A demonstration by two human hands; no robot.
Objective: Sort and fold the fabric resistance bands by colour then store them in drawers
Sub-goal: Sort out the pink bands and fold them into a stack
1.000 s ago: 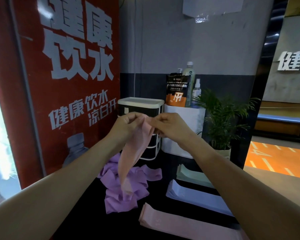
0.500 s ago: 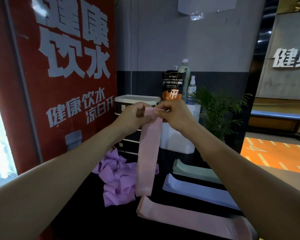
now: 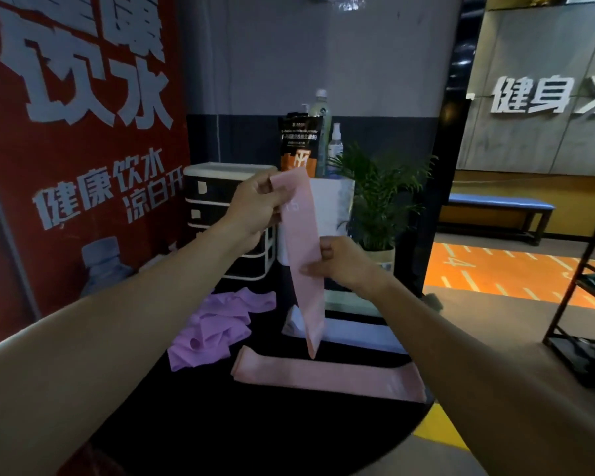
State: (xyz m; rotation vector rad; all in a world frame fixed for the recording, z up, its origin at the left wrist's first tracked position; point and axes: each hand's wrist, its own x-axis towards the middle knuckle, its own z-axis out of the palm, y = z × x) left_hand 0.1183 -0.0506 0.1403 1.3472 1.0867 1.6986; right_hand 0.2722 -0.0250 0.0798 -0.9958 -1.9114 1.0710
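Note:
A pink band (image 3: 303,255) hangs straight down above the black table (image 3: 255,424). My left hand (image 3: 255,207) pinches its top end. My right hand (image 3: 340,262) pinches its right edge about halfway down. On the table lies another pink band (image 3: 327,377), flat and lengthwise. Behind it a pale blue band (image 3: 358,333) lies flat, and a pale green band (image 3: 347,298) is partly hidden beyond my right hand. A loose heap of purple bands (image 3: 217,326) sits to the left. The black drawer unit with a white top (image 3: 220,201) stands at the table's back, its drawers closed.
A white box (image 3: 330,207) stands behind the hanging band, with an orange-black pouch (image 3: 298,146) and bottles (image 3: 323,132) on top. A potted plant (image 3: 378,201) is to its right. A red poster wall (image 3: 83,149) bounds the left. A dark metal rack (image 3: 584,286) stands at far right.
My right hand has slid from the band's top down to its middle. My left hand still holds the top end, and the band now hangs a little further right.

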